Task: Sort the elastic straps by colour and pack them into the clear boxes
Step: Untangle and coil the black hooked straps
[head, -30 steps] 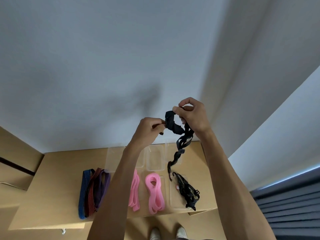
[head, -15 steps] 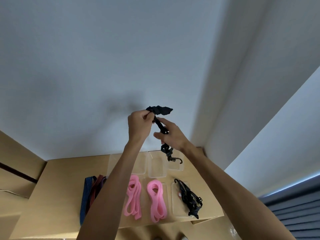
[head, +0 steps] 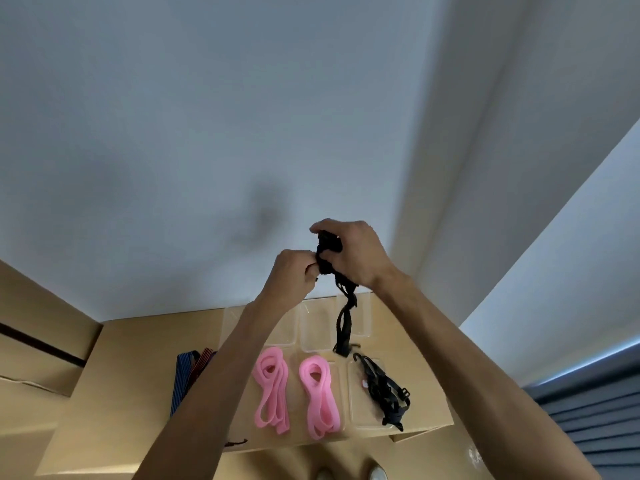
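Held high above the cardboard box top [head: 138, 358] by both hands — left hand [head: 294, 271] pinching, right hand [head: 349, 254] wrapped round the bundled black strap [head: 343, 320] — mid-folding, tail dangling; next, probably lowered into the clear box [head: 360, 407] holding black straps.

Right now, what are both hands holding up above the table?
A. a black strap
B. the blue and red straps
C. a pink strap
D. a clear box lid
A: the left hand and right hand both grip the bunched black strap, its tail hanging down.
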